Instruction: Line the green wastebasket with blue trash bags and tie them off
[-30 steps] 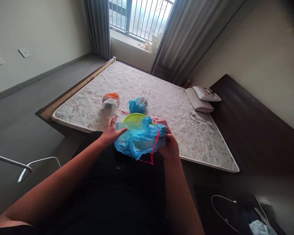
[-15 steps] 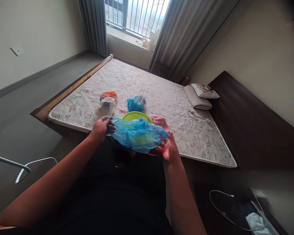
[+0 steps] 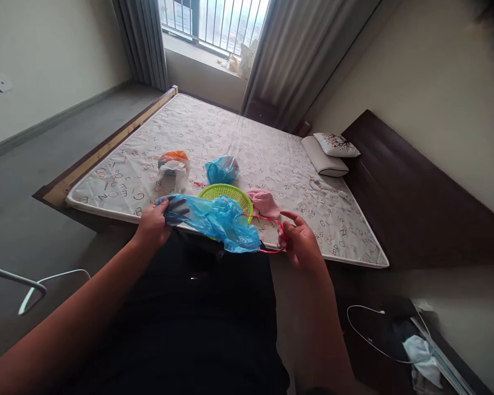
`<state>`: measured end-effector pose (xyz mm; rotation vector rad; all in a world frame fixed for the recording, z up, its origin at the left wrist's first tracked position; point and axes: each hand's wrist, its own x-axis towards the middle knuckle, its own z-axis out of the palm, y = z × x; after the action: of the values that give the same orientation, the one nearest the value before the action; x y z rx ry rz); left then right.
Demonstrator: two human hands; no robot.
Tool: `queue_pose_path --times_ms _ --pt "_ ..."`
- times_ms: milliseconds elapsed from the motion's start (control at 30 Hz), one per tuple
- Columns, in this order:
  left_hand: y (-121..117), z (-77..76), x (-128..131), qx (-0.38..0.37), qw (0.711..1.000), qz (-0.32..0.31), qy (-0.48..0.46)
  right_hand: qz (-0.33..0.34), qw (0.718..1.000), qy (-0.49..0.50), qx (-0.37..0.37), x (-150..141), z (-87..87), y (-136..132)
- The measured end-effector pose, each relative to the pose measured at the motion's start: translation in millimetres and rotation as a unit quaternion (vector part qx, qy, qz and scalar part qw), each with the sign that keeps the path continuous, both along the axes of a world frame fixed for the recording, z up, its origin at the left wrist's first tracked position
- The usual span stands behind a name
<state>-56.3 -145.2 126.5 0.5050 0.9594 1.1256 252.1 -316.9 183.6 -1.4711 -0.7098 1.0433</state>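
Can see the mattress across the middle, printed all over with loose capitals in black and orange-red; can read N, C, E, G and R near the left corner. Can see to the right a dark headboard, at the far side grey curtains around a barred window. Near the headboard, can find a plain pillow with a flower-print pillow leaning on it.

Holding up a crumpled blue bag at the near edge, in front of a green basket and partly hiding it. Can see a blue bundle just beyond the basket, an orange and white bag to the left, a pink cloth beside the basket on the right. Clamping the bag's left end in the left hand, with fingers showing dark through the film; pinching the red string in the right hand, off to the right of the bag. Keeping the hands well apart.

Compared with the earlier frame, have moved the right hand off the bag's end, drawn the string out rightward and uncovered more of the basket.
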Motion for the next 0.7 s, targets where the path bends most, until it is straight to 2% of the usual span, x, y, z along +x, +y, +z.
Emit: queue_pose_path --times_ms 67,133,200,267,300,367,467,567,633,700 --pt "-13 3.0 7 0.024 0.999 -0.01 0.019 0.0 0.993 0.087 0.076 -24 7.0 6" --pt "-27 4.8 15 0.038 0.998 -0.043 0.03 0.018 0.987 0.104 0.118 -56 7.0 13" --pt "-39 4.4 23 0.039 0.995 -0.085 0.028 0.055 0.987 0.05 0.14 -92 1.7 20" --pt "-48 3.0 28 0.017 0.992 -0.123 0.015 0.12 0.978 -0.08 0.149 -126 -6.1 25" --pt "-51 2.6 30 -0.006 0.989 -0.148 0.003 0.164 0.96 -0.171 0.149 -141 -9.8 27" --pt "-53 3.8 30 -0.072 0.975 -0.21 -0.025 0.238 0.897 -0.352 0.127 -163 -15.8 28" --pt "-51 9.4 23 -0.168 0.938 -0.299 -0.05 0.293 0.799 -0.519 0.087 -178 -21.3 24" --pt "-47 12.7 13 -0.207 0.914 -0.345 -0.043 0.33 0.74 -0.579 0.093 -180 -25.0 19" --pt "-45 11.2 7 -0.183 0.911 -0.368 -0.021 0.358 0.71 -0.596 0.107 -177 -25.8 16" --pt "-42 8.6 3 -0.135 0.915 -0.381 0.004 0.393 0.693 -0.592 0.122 -171 -24.4 14"
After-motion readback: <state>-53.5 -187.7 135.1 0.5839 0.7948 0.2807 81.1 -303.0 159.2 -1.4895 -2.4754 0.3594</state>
